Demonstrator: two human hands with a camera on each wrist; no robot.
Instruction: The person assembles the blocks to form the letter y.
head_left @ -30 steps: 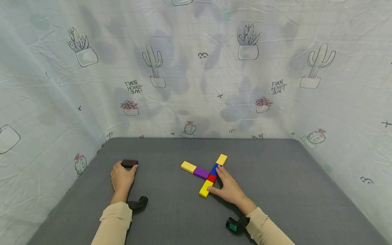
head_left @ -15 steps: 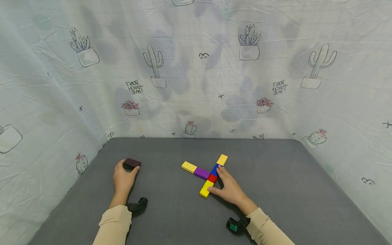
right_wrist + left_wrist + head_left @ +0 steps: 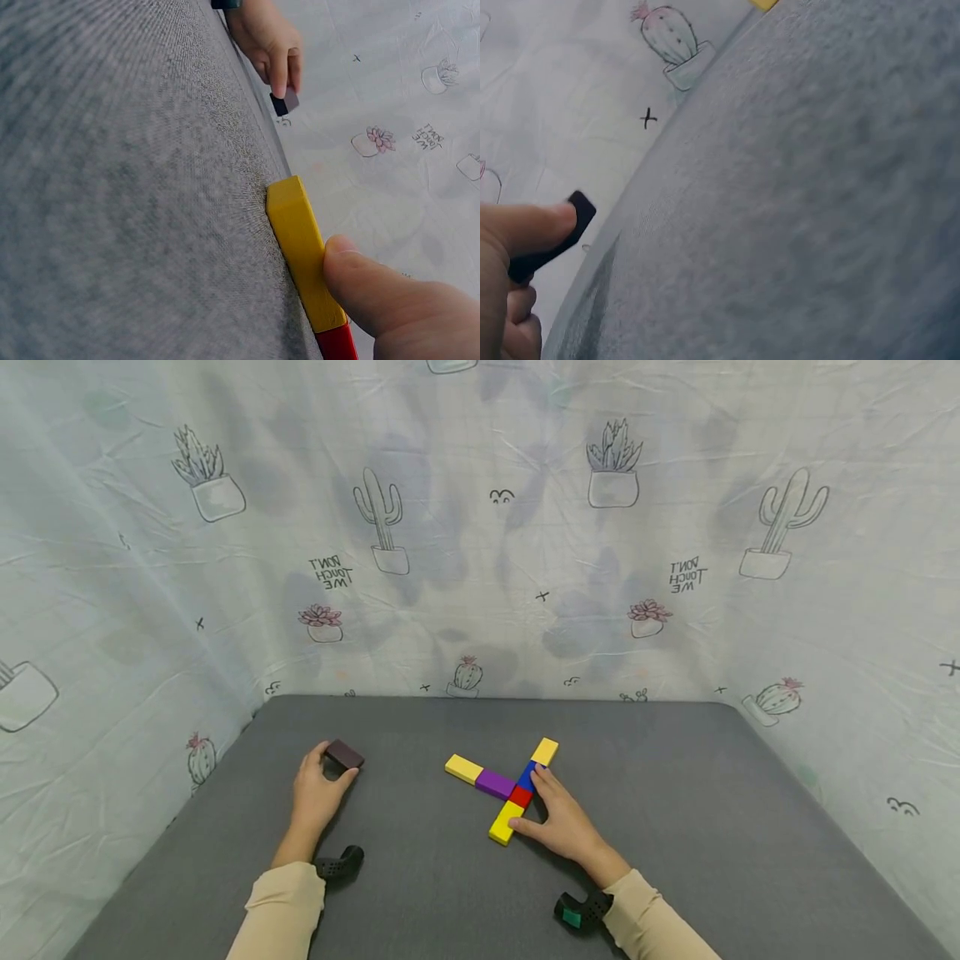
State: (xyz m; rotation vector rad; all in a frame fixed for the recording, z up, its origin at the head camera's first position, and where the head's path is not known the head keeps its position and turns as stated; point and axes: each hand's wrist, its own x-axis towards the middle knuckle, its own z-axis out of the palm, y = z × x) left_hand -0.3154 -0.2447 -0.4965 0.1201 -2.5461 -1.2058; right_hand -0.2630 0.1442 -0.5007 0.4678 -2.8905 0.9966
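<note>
left grip: left hand (image 3: 318,789) pinches a dark brown block (image 3: 344,753) between thumb and fingertips; thumb tip lies on the block's near edge in the left wrist view (image 3: 551,236)
dark block: lifted at one side, tilted, at the left part of the tabletop (image 3: 420,902), well apart from the coloured blocks; right wrist view shows it under the left fingertips (image 3: 285,100)
right grip: right hand (image 3: 564,821) grasps nothing, fingers straight and spread flat on the tabletop; thumb tip presses the side of the near yellow block (image 3: 504,822), index fingertip touches the blue block (image 3: 528,774)
right thumb close up: right wrist view shows the thumb (image 3: 375,289) against the yellow block's long side (image 3: 300,255), red block (image 3: 337,346) butting its end
cross: blocks lie flat in a cross shape near the tabletop's centre; one arm runs near yellow, red block (image 3: 520,796), blue, far yellow block (image 3: 544,751); other arm runs purple block (image 3: 496,784) then left yellow block (image 3: 463,768), purple touching the red
sleeves: beige sleeves on both forearms, black wrist devices (image 3: 339,864) beside each
backdrop: pale cloth (image 3: 480,543) with cactus and pot drawings hangs behind and at both sides of the grey tabletop
</note>
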